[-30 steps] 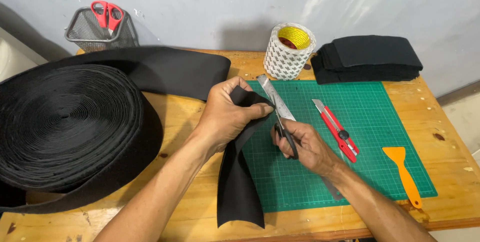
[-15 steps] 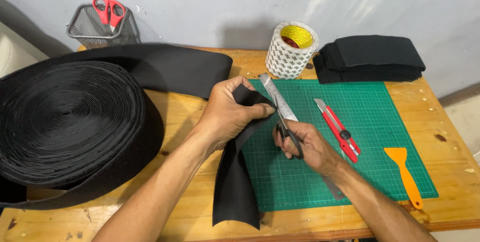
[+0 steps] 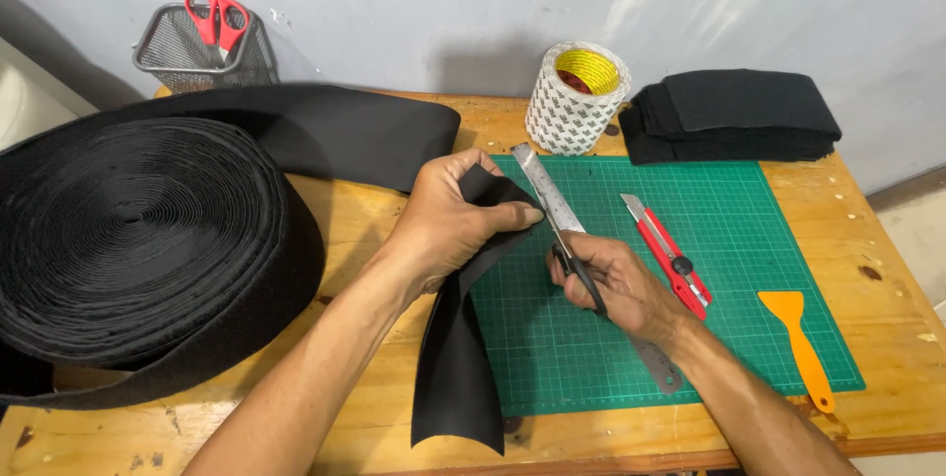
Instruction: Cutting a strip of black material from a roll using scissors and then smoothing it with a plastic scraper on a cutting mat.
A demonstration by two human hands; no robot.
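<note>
A wire basket holds one red scissors. The left hand has a tight grip on one black strip. The right hand grips black scissors.

Black strap roll. Green cutting mat, pale grid lines. Red utility knife. Orange scraper. White tape roll, dotted pattern, yellow core. Red-handled scissors. Yellowish wooden desk.

Right of the ruler the green mat lies mostly open (only a red knife crosses it); left, the black roll blocks passage.
</note>
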